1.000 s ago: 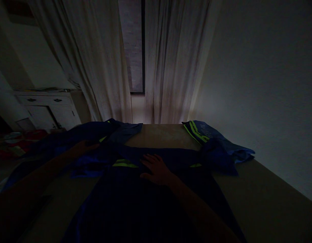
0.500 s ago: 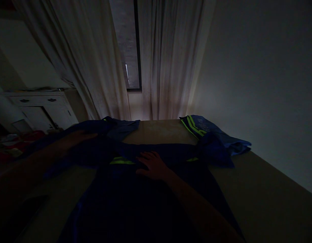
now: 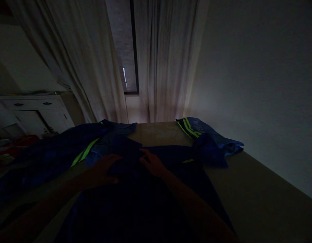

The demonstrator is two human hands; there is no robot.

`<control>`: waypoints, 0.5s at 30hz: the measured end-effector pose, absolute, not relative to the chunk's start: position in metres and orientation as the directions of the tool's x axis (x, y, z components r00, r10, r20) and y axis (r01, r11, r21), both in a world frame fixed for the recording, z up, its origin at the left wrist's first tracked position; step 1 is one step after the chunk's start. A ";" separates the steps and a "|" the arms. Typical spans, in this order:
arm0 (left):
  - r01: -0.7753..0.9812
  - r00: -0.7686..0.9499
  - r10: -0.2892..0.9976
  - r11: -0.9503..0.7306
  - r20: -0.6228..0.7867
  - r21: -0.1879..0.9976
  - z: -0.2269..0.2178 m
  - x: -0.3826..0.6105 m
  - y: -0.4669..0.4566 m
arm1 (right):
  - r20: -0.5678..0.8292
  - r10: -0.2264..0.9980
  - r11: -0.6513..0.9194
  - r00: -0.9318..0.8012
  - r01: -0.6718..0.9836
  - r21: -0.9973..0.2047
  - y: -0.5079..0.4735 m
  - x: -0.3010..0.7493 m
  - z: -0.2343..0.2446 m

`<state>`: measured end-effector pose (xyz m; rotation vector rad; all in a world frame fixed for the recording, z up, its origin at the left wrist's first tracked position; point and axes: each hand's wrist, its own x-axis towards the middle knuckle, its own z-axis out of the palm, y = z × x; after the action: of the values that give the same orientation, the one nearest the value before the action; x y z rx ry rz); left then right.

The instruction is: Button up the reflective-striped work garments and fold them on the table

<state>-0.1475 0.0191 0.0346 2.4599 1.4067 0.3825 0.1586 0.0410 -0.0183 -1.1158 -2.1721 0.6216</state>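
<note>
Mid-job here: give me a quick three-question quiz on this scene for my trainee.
1. True or false: the left hand and the right hand both rest on the blue garment.
2. What colour are the stripes on it? A red, B neon green, C white.
3. Fill in: behind the table hang pale ____.
Key: 1 true; 2 B; 3 curtains.

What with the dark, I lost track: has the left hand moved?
Yes: the left hand slid rightward over the blue shirt, nearly to the right hand.
</note>
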 end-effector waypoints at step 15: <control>0.949 0.250 0.907 -0.299 0.340 0.098 -0.038 -0.230 0.013 | 0.433 0.454 0.855 -0.779 0.518 0.034 0.027 0.136 -0.019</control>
<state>-0.2296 0.0128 -0.0380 2.5809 1.9283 0.5518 0.1357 0.0270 -0.0191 -0.7188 -2.6142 -0.2104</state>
